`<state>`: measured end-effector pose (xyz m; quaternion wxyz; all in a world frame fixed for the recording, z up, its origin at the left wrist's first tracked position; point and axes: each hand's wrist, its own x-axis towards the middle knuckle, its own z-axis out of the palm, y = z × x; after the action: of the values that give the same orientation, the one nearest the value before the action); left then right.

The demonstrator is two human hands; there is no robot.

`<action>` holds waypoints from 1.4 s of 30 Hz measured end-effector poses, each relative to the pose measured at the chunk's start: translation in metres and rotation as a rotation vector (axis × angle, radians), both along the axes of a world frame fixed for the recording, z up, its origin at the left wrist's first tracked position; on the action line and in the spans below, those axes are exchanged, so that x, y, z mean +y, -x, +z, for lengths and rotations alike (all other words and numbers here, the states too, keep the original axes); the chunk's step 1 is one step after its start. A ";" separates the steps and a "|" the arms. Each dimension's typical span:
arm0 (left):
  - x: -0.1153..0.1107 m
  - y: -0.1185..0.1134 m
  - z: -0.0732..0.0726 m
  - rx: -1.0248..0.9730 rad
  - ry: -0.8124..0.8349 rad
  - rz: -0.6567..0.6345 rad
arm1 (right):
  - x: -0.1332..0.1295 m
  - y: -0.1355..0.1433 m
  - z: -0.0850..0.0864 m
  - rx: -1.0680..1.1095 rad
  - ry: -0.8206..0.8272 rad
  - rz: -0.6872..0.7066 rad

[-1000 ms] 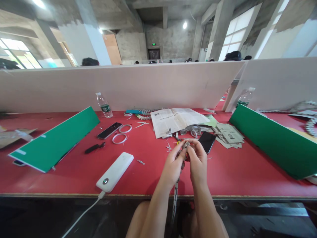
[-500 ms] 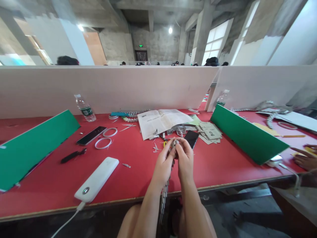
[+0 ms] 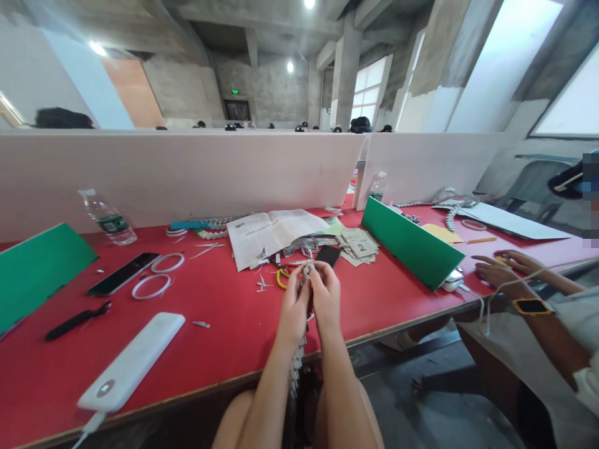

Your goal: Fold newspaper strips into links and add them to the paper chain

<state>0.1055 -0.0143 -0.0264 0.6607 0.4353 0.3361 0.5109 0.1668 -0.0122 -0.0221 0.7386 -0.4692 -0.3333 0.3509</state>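
Observation:
My left hand [image 3: 294,302] and my right hand [image 3: 326,296] meet in front of me, above the red table. Between their fingertips they pinch one end of a chain of folded paper links [image 3: 296,368]. The rest of the chain hangs down past the table edge between my forearms; its lower part is partly hidden. Just beyond my fingers lie a tool with yellow handles [image 3: 281,279], a dark phone [image 3: 327,255] and an open newspaper sheet [image 3: 276,232]. White paper scraps [image 3: 262,285] are scattered left of my hands.
A white power bank [image 3: 135,362], white rings [image 3: 152,287], a black-handled tool [image 3: 77,321], another phone [image 3: 124,274] and a bottle [image 3: 110,224] are on the left. Printed paper slips [image 3: 359,246] lie by the right green board [image 3: 412,243]. A co-worker's hands [image 3: 503,274] rest beyond it.
The view has turned to the right, so the table things appear further left and more of the co-worker shows. Both my hands stay together on the chain's end.

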 end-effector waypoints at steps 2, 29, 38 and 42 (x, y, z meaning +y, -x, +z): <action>0.001 0.000 0.000 0.021 0.011 -0.022 | 0.000 -0.002 -0.001 -0.010 0.015 -0.013; 0.012 0.043 0.010 -0.295 0.171 -0.049 | -0.010 0.016 0.013 -0.250 -0.050 0.132; 0.013 0.058 0.013 -0.345 0.203 -0.027 | 0.002 0.035 0.004 0.003 -0.036 0.255; 0.016 0.064 0.015 -0.362 0.195 0.023 | 0.004 0.040 0.004 0.036 -0.042 0.305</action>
<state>0.0410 0.0013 -0.0115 0.7434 0.2665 0.2649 0.5533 0.1266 -0.0084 -0.0181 0.6924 -0.3911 -0.3948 0.4602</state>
